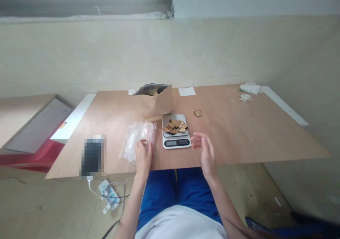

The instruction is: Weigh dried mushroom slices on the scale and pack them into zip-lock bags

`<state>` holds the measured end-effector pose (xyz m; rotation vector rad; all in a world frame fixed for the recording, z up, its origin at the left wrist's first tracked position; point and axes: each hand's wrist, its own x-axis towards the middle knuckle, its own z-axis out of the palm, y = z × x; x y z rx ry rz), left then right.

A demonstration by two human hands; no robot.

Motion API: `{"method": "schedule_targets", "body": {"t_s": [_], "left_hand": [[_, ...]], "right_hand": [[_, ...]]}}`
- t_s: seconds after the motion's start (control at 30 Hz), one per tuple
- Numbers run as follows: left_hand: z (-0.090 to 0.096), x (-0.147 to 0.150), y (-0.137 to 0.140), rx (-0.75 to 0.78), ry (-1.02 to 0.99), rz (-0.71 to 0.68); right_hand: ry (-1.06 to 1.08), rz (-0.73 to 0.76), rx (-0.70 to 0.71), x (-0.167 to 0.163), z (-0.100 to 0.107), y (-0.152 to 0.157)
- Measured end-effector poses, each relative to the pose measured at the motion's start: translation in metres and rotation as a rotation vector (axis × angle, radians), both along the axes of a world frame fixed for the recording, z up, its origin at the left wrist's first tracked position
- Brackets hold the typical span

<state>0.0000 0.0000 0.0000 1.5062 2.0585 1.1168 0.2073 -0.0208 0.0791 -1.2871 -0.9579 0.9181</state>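
Note:
My left hand is at the right side of some clear plastic zip bags with a red seal line, its fingers bent on the plastic near the seal. Just right of the bags stands a white kitchen scale with a dark display. Dried brown slices with dark rims are heaped on its plate. My right hand hovers beside the scale's lower right corner, fingers apart and slightly curved, holding nothing. One single dried slice lies on the table up and right of the scale.
Behind the scale stands an open brown paper bag with slices inside. A white paper and crumpled tissues lie along the table's back. A pixelated dark device with a cable sits front left; a power strip is below.

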Motion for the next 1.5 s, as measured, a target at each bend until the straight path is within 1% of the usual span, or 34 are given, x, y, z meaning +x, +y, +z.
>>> {"method": "schedule_targets", "body": {"t_s": [0.07,0.13,0.2,0.27,0.33,0.4,0.47,0.53,0.6,0.67,0.73,0.77,0.8,0.9,0.93,0.97,1.03,1.07,1.1,1.13,1.2,1.23,1.3,1.37,1.43,1.5], "left_hand": [[0.001,-0.007,0.004,-0.042,-0.029,-0.023],[0.008,-0.011,0.009,-0.058,-0.039,-0.036],[0.017,-0.012,0.011,-0.051,-0.037,-0.021],[0.028,-0.009,0.008,-0.017,-0.036,0.027],[0.038,-0.002,0.001,0.059,-0.04,0.091],[0.048,0.006,-0.007,0.155,-0.046,0.107],[0.056,0.013,-0.015,0.2,-0.063,0.059],[0.062,0.017,-0.02,0.205,-0.079,-0.03],[0.065,0.019,-0.021,0.188,-0.087,-0.15],[0.067,0.021,-0.021,0.168,-0.09,-0.267],[0.069,0.022,-0.019,0.159,-0.098,-0.325],[0.071,0.022,-0.018,0.162,-0.109,-0.317],[0.074,0.022,-0.017,0.172,-0.129,-0.278],[0.082,0.02,-0.012,0.201,-0.197,-0.062],[0.085,0.019,-0.01,0.206,-0.197,-0.014],[0.087,0.018,-0.007,0.207,-0.182,0.004],[0.09,0.016,-0.001,0.214,-0.114,-0.011],[0.09,0.016,0.002,0.234,-0.082,-0.021],[0.09,0.017,0.005,0.257,-0.058,-0.03],[0.09,0.018,0.009,0.277,-0.04,-0.042],[0.09,0.021,0.014,0.293,-0.024,-0.095],[0.09,0.023,0.016,0.288,-0.025,-0.124],[0.09,0.026,0.019,0.268,-0.042,-0.153],[0.09,0.029,0.022,0.262,-0.069,-0.144],[0.089,0.032,0.023,0.257,-0.093,-0.123],[0.087,0.033,0.024,0.24,-0.108,-0.102]], "right_hand": [[0.018,0.129,-0.078,-0.008,-0.025,-0.004],[0.035,0.261,-0.112,-0.019,-0.036,-0.009],[0.025,0.405,-0.125,-0.033,-0.035,-0.011],[-0.01,0.54,-0.118,-0.049,-0.03,-0.011],[-0.052,0.604,-0.076,-0.067,-0.026,-0.008],[-0.074,0.582,-0.018,-0.084,-0.023,-0.002],[-0.05,0.533,0.011,-0.096,-0.021,0.004],[-0.008,0.509,0.024,-0.102,-0.018,0.011],[0.006,0.508,0.049,-0.1,-0.014,0.016],[-0.023,0.522,0.075,-0.093,-0.011,0.019],[-0.079,0.518,0.087,-0.083,-0.01,0.022],[-0.108,0.494,0.085,-0.078,-0.01,0.025],[-0.132,0.443,0.075,-0.072,-0.012,0.028],[-0.161,0.241,0.011,-0.052,-0.018,0.039],[-0.167,0.218,-0.01,-0.045,-0.019,0.043],[-0.181,0.242,-0.024,-0.038,-0.021,0.046],[-0.23,0.359,-0.019,-0.024,-0.022,0.051],[-0.26,0.387,-0.002,-0.017,-0.022,0.054],[-0.297,0.372,0.021,-0.011,-0.024,0.056],[-0.349,0.311,0.047,-0.005,-0.025,0.059],[-0.494,0.138,0.095,0.005,-0.032,0.065],[-0.581,0.082,0.111,0.009,-0.036,0.069],[-0.745,0.061,0.117,0.012,-0.046,0.078],[-0.848,0.094,0.082,0.012,-0.056,0.084],[-0.891,0.106,0.035,0.009,-0.064,0.088],[-0.883,0.076,0.004,0.007,-0.07,0.09]]}}
